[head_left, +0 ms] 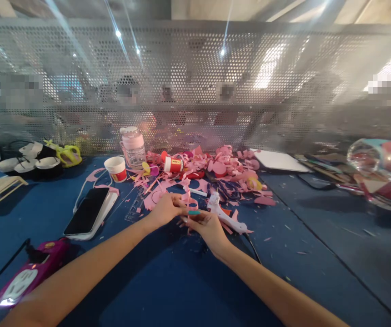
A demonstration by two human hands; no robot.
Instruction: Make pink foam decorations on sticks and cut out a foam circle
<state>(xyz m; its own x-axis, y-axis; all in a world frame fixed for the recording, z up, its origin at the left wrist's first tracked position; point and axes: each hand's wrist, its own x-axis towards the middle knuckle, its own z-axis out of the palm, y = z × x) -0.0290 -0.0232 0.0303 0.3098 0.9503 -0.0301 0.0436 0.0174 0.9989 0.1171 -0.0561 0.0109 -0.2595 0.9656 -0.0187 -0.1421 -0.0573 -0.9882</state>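
Both hands meet over the near edge of a heap of pink scraps. My left hand (166, 210) is closed, its fingertips pinching a thin curled pink strip (188, 195) that stands up between the hands. From the right, my right hand (211, 229) closes on the lower part of the same strip. A small teal piece (194, 212) shows at the right fingertips; its kind is unclear. Just beyond my right hand lies a white glue gun (228, 217), its cord running toward me. Fingers partly hide the strip's lower end.
Pink scraps (216, 168) spread across the blue table with a fallen paper cup (174, 164) among them. To the left are a bottle (134, 147), an upright cup (116, 169), a phone (88, 211) and a purple power strip (28, 274). A perforated metal screen (195, 68) stands behind.
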